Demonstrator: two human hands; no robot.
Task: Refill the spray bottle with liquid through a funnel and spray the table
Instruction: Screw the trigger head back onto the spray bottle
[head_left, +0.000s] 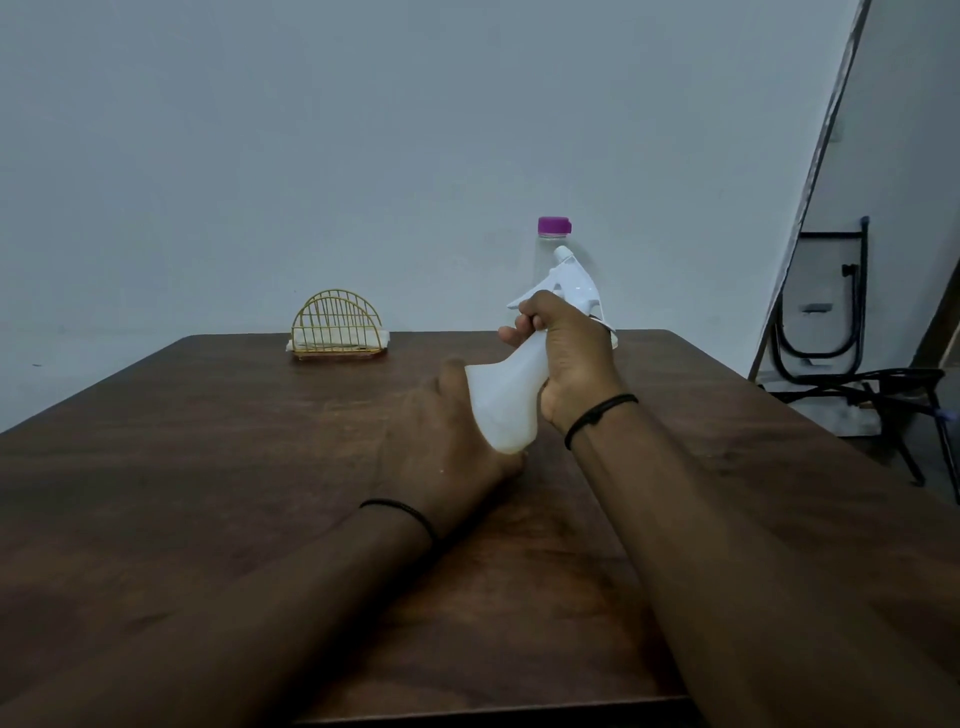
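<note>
A person holds a translucent white spray bottle (506, 402) in both hands above a dark wooden bench (208, 441), the bottle tilted so that its white trigger head (569, 283) leans up and to the right. The right hand (571, 358) wraps the bottle's neck just below the trigger head, its grip clamped there with the fingers curled round the front. The left hand (457, 431) cups the bottle's wide base from the left, thumb up against the side, its grip likewise closed on the body. A thin black band circles each wrist. Behind the trigger head, at the bench's far edge, stands a clear bottle with a purple cap (554, 226), largely hidden by the sprayer. Further left along that edge sits a gold wire napkin holder (337, 330) with white napkins under it. A black folding chair frame (831, 332) leans by the wall on the right.
</note>
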